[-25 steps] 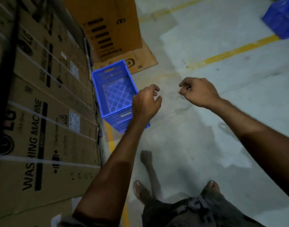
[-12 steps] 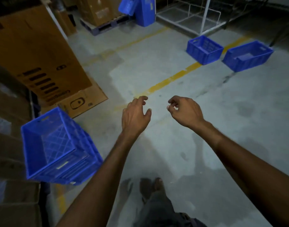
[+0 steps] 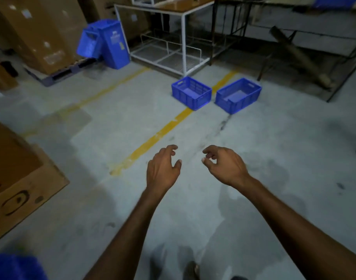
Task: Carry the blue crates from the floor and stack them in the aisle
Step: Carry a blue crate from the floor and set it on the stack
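Two blue crates sit side by side on the concrete floor ahead: one on the yellow line, the other just right of it. Both are upright and look empty. My left hand and my right hand hang in front of me over bare floor, well short of the crates, fingers loosely curled and holding nothing. A blurred blue corner of another crate shows at the bottom left edge. More blue crates stand stacked and leaning at the far left, beside a pallet.
Large cardboard boxes stand on a pallet at the back left, and a flattened carton lies at the left. A white metal rack and dark table frames line the back. A yellow line crosses the floor.
The view has swung up and right, away from the crate by the washing-machine boxes, which slid to the bottom left corner. The two floor crates are now nearer the middle. Both hands stay empty.
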A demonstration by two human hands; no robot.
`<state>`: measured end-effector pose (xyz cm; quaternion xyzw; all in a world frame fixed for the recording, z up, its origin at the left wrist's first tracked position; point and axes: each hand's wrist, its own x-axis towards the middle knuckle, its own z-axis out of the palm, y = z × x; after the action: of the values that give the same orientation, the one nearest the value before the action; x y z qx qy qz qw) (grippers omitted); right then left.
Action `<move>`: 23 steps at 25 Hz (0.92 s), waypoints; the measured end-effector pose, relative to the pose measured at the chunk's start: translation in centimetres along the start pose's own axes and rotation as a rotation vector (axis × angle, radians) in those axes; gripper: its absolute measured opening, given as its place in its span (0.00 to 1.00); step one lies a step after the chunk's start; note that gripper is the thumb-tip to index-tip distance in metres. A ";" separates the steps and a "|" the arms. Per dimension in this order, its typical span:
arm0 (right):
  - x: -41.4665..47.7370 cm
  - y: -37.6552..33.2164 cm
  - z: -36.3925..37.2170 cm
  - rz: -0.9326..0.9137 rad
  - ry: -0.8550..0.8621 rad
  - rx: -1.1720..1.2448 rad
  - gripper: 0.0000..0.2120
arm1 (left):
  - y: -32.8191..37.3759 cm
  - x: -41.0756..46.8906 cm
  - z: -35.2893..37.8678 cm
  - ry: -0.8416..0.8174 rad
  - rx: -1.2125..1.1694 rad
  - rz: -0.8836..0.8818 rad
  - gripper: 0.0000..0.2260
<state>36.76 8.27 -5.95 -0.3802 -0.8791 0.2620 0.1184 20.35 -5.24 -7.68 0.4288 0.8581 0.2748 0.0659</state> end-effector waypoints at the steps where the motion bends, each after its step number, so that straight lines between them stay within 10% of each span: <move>1: 2.1 2.1 -1.5 0.034 0.017 0.005 0.13 | 1.8 2.8 1.2 -0.027 -0.005 0.020 0.19; 13: 33.6 26.8 -15.5 0.105 -0.004 0.036 0.13 | 20.2 36.1 16.9 -0.044 -0.109 -0.074 0.15; 23: 63.3 35.3 -16.5 0.115 -0.074 0.024 0.13 | 20.8 64.3 24.8 -0.090 -0.085 -0.127 0.14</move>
<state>21.61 80.86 -11.04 -0.4186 -0.8563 0.2930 0.0750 3.45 64.76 -9.68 0.3822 0.8673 0.2866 0.1398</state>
